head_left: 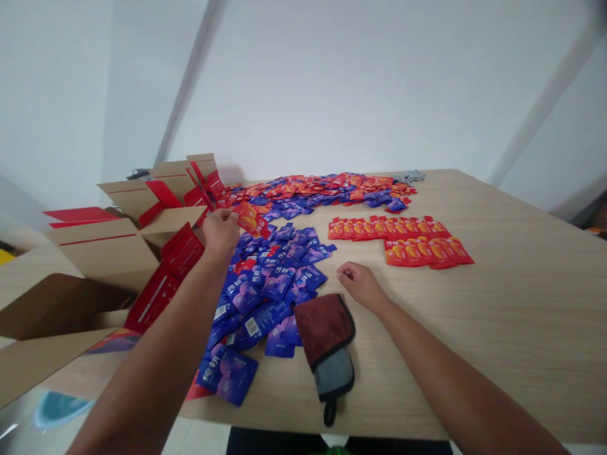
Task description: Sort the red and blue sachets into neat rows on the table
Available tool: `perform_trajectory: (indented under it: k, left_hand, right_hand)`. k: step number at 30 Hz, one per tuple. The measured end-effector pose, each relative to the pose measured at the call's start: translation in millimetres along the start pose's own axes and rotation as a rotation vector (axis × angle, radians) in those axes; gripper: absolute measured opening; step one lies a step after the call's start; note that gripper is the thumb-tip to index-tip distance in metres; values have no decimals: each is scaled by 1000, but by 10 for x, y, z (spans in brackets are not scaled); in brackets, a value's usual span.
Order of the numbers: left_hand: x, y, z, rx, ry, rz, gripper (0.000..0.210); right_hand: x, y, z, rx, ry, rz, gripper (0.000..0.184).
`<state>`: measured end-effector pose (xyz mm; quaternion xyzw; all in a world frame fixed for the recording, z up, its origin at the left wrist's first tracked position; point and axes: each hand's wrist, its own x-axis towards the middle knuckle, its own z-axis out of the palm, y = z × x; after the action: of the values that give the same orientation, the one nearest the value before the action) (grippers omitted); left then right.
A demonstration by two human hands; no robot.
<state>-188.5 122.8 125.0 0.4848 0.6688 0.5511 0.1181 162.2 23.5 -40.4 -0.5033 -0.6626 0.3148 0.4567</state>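
Note:
My left hand (220, 231) is closed on the edge of a red-orange packet (253, 220), raised beside the open boxes. Below and to its right spreads a heap of blue-purple packets (279, 281) with a few red ones among them. My right hand (359, 282) hovers over or rests on the table just right of that heap, its fingers curled together; whether anything is in them is hidden. Beyond the right hand, red-orange packets lie overlapped in two rows, a longer back row (379, 227) and a shorter front row (422, 251).
Open cardboard boxes (102, 249) with raised flaps stand along the left. A mixed pile of red and blue packets (327, 189) runs along the back, near a grey cloth (408, 177). A folded brown and grey cloth (325, 328) lies near the wooden table's (521, 303) front edge.

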Motion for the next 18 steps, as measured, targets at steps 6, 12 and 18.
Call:
perform_trajectory:
  k: [6, 12, 18]
  left_hand:
    - [-1133, 182, 363, -700, -309, -229, 22]
    - [-2165, 123, 843, -906, -653, -472, 36]
    - [-2270, 106, 897, -858, -800, -474, 47]
  right_hand:
    - [-43, -133, 52, 144, -8, 33, 28]
    - [-71, -230, 102, 615, 54, 233, 53]
    - [-74, -210, 41, 646, 16, 240, 47]
